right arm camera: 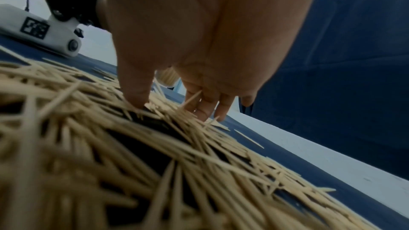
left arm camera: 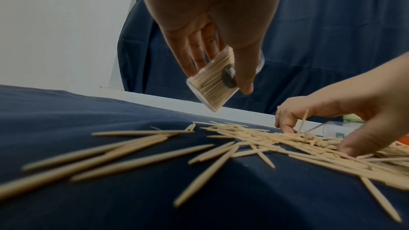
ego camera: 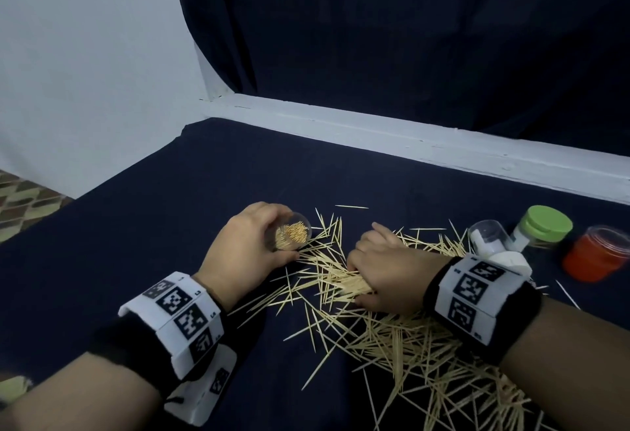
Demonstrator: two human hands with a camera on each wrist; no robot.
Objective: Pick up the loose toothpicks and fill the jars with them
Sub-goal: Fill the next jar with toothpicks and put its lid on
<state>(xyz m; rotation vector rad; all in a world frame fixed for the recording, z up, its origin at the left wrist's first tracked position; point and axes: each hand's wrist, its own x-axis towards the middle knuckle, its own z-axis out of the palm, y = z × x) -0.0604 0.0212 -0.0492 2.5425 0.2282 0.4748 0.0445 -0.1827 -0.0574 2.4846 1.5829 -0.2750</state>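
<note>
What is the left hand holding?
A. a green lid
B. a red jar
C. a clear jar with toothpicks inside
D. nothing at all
C. The left hand grips a clear jar tilted above the cloth, with toothpicks packed inside it; the jar with the green lid and the red jar stand untouched at the far right.
</note>
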